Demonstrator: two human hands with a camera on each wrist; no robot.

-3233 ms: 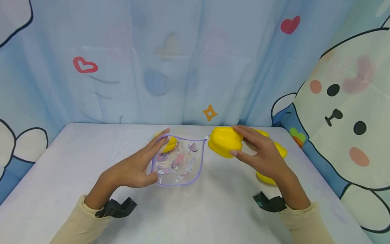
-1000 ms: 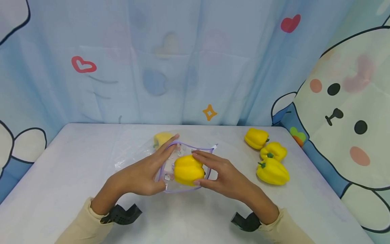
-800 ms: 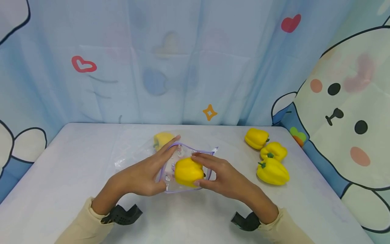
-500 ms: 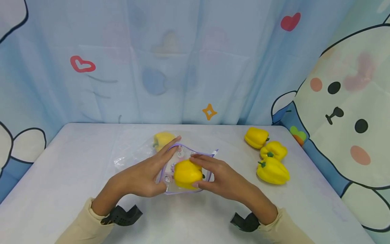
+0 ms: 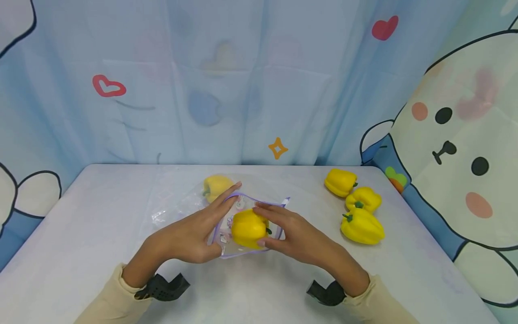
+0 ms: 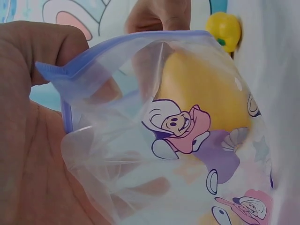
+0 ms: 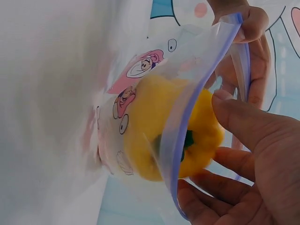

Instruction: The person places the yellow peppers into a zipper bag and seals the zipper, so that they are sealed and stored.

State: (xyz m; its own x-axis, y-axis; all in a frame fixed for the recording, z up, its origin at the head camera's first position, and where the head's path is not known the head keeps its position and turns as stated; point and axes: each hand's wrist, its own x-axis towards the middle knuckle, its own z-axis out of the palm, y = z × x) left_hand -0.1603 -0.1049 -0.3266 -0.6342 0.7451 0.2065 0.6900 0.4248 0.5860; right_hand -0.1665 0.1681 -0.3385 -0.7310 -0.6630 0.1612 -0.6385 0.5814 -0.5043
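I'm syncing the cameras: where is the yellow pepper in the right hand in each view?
Head: pepper, below centre.
Left wrist: pepper, above and right of centre, seen through the purple-rimmed bag.
Right wrist: pepper, near centre.
Shared landmark: the purple-rimmed bag.

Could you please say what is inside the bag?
A yellow pepper, held by the right hand, is partly inside; another shows through the bag, whose middle the left hand hides.

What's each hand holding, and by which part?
Right hand: a yellow pepper, near its stem end; left hand: a clear bag, by its purple rim.
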